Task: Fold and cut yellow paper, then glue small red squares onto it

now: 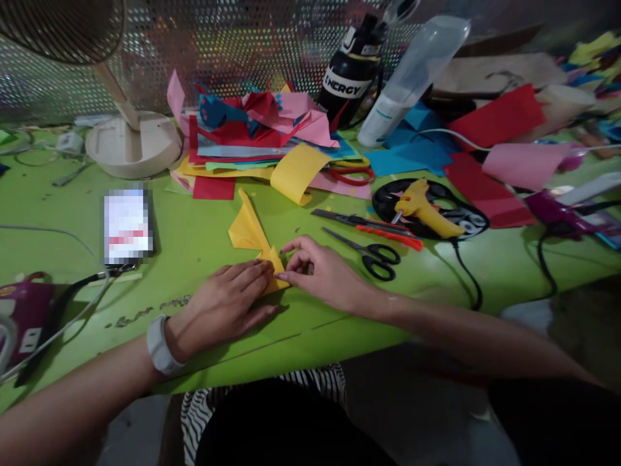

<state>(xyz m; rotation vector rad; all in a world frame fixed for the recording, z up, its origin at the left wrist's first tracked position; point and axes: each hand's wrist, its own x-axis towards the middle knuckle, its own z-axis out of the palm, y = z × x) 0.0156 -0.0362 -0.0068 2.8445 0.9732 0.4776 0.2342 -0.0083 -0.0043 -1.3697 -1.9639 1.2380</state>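
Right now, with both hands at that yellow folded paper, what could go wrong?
The left hand presses on the yellow folded paper, so a stray crease seems possible. The black scissors lie close beside the right hand, which might knock them. The yellow glue gun could burn if hot; I can't tell whether it is.
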